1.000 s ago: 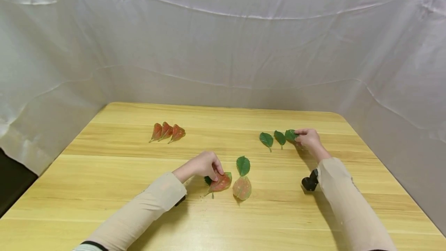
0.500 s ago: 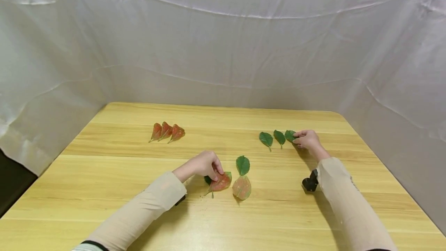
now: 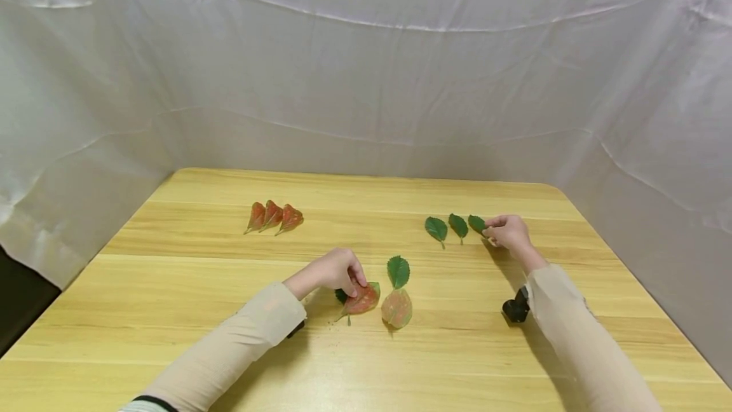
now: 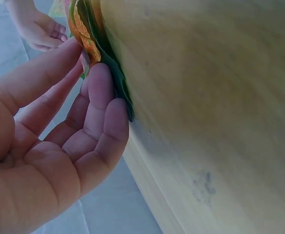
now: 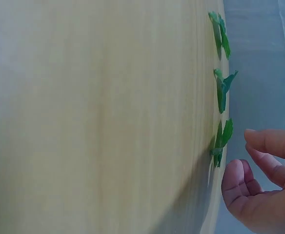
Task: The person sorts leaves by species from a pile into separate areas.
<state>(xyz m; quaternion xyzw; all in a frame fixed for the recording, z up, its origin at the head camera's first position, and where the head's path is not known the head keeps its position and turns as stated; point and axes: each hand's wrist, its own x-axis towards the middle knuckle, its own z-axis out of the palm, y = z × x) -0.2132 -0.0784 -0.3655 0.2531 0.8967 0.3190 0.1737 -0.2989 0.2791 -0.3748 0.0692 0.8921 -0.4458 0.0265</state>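
My left hand (image 3: pixel 338 269) is low over the middle of the table, its thumb and fingertips pinching a red leaf (image 3: pixel 365 301). A dark green leaf (image 3: pixel 340 295) shows partly from beneath it; in the left wrist view the fingers touch this green leaf (image 4: pixel 117 80) too. At the back right, my right hand (image 3: pixel 508 233) is beside a green leaf (image 3: pixel 476 223), the last in a row. The right wrist view has thumb and fingers apart, holding nothing, with a gap to that leaf (image 5: pixel 222 141). Fingertips of the left hand are partly hidden in the head view.
Two more green leaves, one at the row's left end (image 3: pixel 436 228) and one mid-row (image 3: pixel 458 225), lie nearby. Three red leaves (image 3: pixel 272 215) overlap at back left. A green leaf (image 3: pixel 398 271) and a pale reddish leaf (image 3: pixel 397 308) lie right of my left hand. Pale sheeting (image 3: pixel 366 81) surrounds the table (image 3: pixel 457 374).
My right hand has let go of the rightmost green leaf and drawn slightly right, leaving it at the end of the row. The left hand stays in place on the red leaf.
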